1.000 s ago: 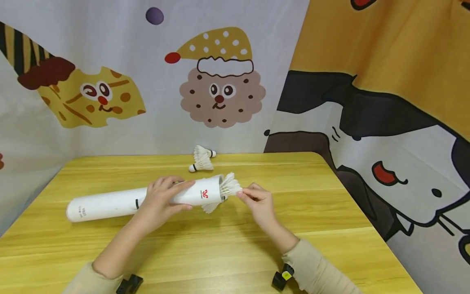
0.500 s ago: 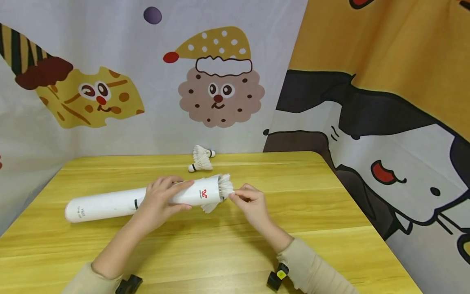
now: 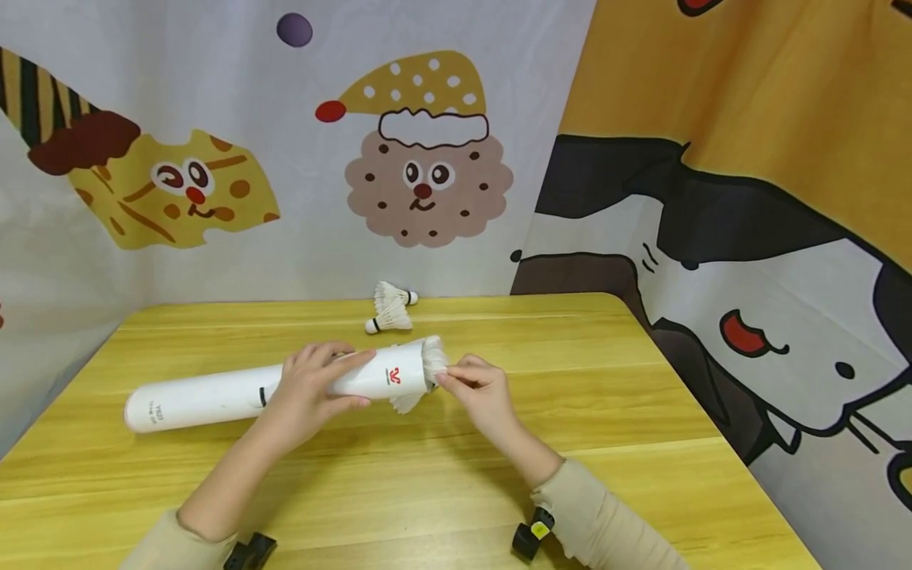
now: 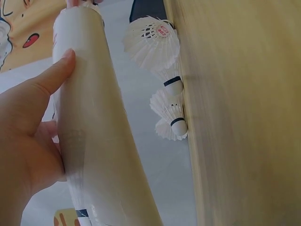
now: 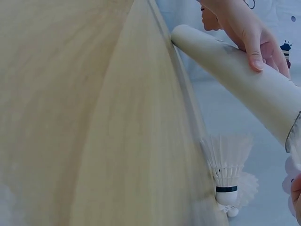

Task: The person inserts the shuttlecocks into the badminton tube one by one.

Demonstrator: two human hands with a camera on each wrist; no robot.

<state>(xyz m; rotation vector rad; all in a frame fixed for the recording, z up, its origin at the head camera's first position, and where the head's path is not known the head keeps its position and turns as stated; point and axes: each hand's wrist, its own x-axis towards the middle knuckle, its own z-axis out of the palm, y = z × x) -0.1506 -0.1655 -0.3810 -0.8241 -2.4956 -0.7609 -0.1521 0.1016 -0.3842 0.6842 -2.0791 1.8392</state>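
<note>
A long white shuttlecock tube [image 3: 207,398] slants over the table, its closed left end low and its open mouth raised toward the right. My left hand [image 3: 306,384] grips the tube around its middle, thumb and fingers on opposite sides. At the mouth, a shuttlecock [image 3: 433,360] sits mostly inside with only its feather ends sticking out. My right hand [image 3: 484,393] pinches those feather tips between thumb and forefinger. Behind and below the mouth, another shuttlecock [image 3: 406,403] lies on the table, partly hidden by the tube in the head view.
Two shuttlecocks [image 3: 392,317] with black-banded corks lie close together near the table's back edge. The wooden table [image 3: 399,507] meets a cartoon-print curtain [image 3: 299,261] behind it. Black wrist cameras [image 3: 530,538] hang by both sleeves.
My right hand has moved left, and the shuttlecock it pinches has slid deeper into the tube. The left hand and tube have hardly moved.
</note>
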